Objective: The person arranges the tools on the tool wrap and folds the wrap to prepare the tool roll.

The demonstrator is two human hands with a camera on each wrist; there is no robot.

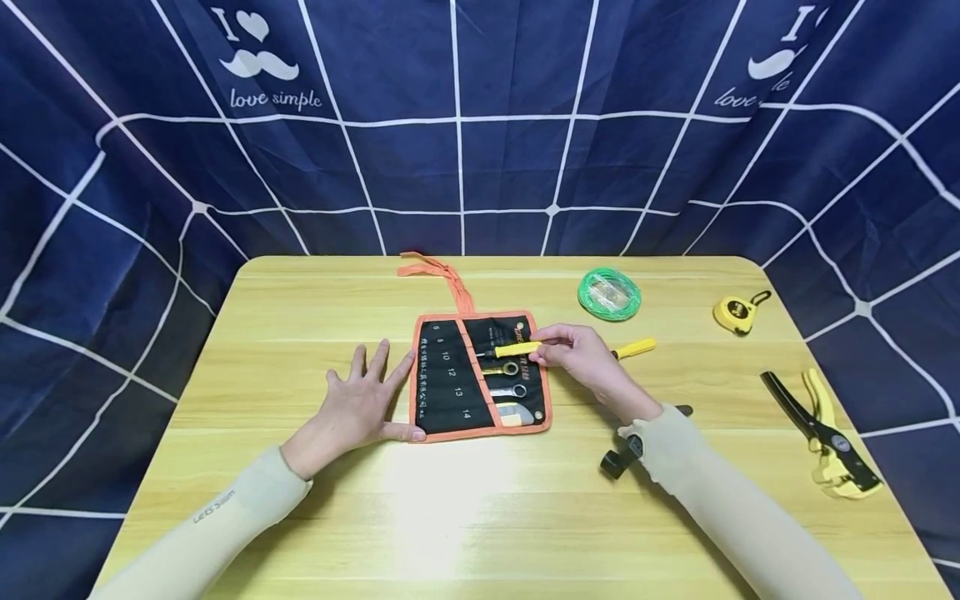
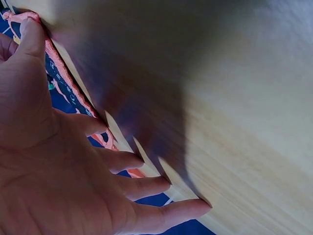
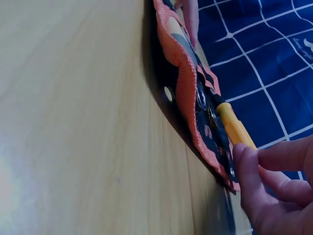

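Observation:
A black tool pouch (image 1: 442, 408) with orange trim lies flat, with numbered slots on its left part. My right hand (image 1: 581, 358) pinches the yellow handle of a screwdriver (image 1: 517, 350) between thumb and fingers. Its shaft points left into a slot at the orange strip; in the right wrist view the handle (image 3: 234, 125) lies over the pouch. Below it, two wrenches (image 1: 512, 368) and a utility knife (image 1: 516, 414) sit in slots. My left hand (image 1: 356, 404) is spread on the table, thumb on the pouch's lower left corner and a fingertip at its left edge.
Another yellow-handled tool (image 1: 636, 348) lies partly behind the right hand. A green coil (image 1: 609, 293), a tape measure (image 1: 738, 314) and a yellow-and-black cutter (image 1: 825, 442) are on the right. Orange ties (image 1: 453, 283) trail behind the pouch. A black object (image 1: 621, 458) juts from under the right cuff.

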